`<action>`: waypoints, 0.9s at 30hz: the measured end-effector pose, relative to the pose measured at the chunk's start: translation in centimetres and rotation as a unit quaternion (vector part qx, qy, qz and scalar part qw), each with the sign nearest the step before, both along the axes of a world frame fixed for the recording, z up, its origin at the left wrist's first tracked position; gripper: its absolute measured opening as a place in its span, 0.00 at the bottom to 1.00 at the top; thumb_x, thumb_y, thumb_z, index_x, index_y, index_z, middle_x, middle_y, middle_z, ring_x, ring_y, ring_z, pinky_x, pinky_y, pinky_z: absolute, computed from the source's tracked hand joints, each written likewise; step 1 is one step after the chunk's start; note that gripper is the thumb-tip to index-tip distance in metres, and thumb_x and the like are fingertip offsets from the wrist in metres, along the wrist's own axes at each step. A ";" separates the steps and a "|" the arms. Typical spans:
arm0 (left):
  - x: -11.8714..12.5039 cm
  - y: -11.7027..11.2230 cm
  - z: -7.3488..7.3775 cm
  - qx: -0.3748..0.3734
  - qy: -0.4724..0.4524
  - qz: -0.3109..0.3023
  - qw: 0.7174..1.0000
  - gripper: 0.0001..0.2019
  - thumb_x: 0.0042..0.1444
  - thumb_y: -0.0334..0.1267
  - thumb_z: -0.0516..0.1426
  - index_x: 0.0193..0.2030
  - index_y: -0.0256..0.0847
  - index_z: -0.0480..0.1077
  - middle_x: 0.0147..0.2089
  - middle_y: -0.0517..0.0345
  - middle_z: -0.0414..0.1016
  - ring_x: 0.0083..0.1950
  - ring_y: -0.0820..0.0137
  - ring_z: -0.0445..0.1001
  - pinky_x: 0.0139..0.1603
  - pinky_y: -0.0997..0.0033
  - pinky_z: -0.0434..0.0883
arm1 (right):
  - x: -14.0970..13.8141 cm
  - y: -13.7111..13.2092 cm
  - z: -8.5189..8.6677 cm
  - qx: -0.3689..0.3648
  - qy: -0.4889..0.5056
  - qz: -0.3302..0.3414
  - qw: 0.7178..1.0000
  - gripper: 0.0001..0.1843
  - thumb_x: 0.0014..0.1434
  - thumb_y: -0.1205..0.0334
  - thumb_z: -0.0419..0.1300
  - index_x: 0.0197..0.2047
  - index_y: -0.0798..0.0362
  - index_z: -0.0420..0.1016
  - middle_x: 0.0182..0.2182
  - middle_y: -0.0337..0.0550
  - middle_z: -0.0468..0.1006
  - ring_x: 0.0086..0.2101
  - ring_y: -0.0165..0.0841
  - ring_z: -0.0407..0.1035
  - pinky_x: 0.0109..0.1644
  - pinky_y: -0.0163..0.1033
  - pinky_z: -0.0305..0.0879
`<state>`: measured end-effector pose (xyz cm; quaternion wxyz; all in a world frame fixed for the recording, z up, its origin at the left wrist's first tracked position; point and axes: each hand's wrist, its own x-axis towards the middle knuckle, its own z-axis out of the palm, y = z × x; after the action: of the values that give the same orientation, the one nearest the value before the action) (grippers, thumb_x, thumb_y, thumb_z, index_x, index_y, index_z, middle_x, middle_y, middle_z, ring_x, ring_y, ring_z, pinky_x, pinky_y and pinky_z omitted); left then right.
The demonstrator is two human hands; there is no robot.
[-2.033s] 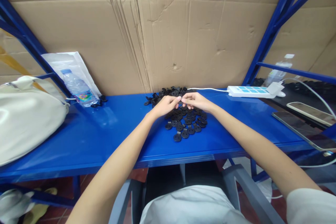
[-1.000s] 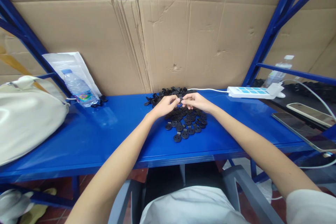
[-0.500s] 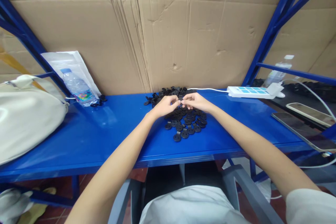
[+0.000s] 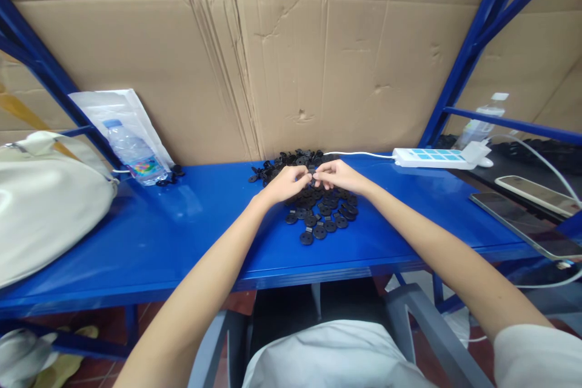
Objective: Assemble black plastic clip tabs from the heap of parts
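Note:
My left hand point(image 4: 291, 182) and my right hand point(image 4: 334, 174) meet fingertip to fingertip over a heap of small black parts. Between the pinched fingers of both hands sits one small black round part point(image 4: 313, 179), mostly hidden by the fingertips. The loose black round parts point(image 4: 319, 230) have two holes each and a short tab, and several lie flat in front of my hands. Behind the hands rises a pile of similar black parts point(image 4: 297, 159), partly covered by my left hand.
A blue table point(image 4: 209, 242) carries everything. At left are a cream bag point(image 4: 50, 212), a water bottle point(image 4: 136, 154) and a white pouch point(image 4: 140, 115). To the right stand a white power strip point(image 4: 434, 158) and phones point(image 4: 522, 224). Cardboard point(image 4: 364, 60) walls the back.
Both hands stay nearly in place, fingertips shifting only slightly over the pile. The loose parts on the table have not visibly moved.

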<state>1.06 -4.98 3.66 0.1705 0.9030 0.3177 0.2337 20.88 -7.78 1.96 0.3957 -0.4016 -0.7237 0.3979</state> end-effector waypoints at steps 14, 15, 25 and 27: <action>-0.2 -0.1 0.4 0.013 -0.008 -0.033 0.999 0.21 0.62 0.52 0.48 0.32 0.37 0.69 0.27 0.60 0.70 0.30 0.71 0.66 0.33 0.74 0.62 | 0.0 -0.4 0.3 0.031 0.010 -0.005 0.999 0.21 0.55 0.42 0.60 0.33 0.55 0.72 0.25 0.39 0.74 0.22 0.25 0.63 0.25 0.32 0.59; -0.2 0.0 0.4 0.017 -0.007 -0.035 0.999 0.21 0.62 0.52 0.48 0.32 0.37 0.69 0.27 0.60 0.70 0.30 0.72 0.66 0.33 0.74 0.61 | -0.1 -0.5 0.3 0.034 0.011 -0.011 0.999 0.22 0.55 0.41 0.61 0.33 0.54 0.71 0.24 0.37 0.72 0.21 0.25 0.63 0.25 0.32 0.59; -0.1 0.3 -0.2 0.019 -0.007 -0.053 0.998 0.21 0.64 0.51 0.47 0.33 0.37 0.70 0.29 0.59 0.73 0.31 0.72 0.68 0.35 0.74 0.62 | 0.0 -0.3 0.3 0.036 0.012 -0.037 0.999 0.24 0.50 0.40 0.64 0.28 0.54 0.69 0.18 0.34 0.67 0.21 0.26 0.62 0.25 0.32 0.58; -0.1 0.3 -0.1 0.030 -0.007 -0.047 0.998 0.20 0.64 0.49 0.46 0.33 0.37 0.71 0.29 0.59 0.73 0.30 0.72 0.68 0.35 0.74 0.62 | 0.0 -0.2 0.2 0.030 0.004 -0.020 0.999 0.24 0.53 0.39 0.62 0.30 0.54 0.70 0.20 0.36 0.69 0.21 0.26 0.62 0.25 0.32 0.58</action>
<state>0.94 -4.65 3.61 0.1561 0.9202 0.2661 0.2410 20.87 -8.02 2.19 0.4187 -0.4019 -0.7257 0.3696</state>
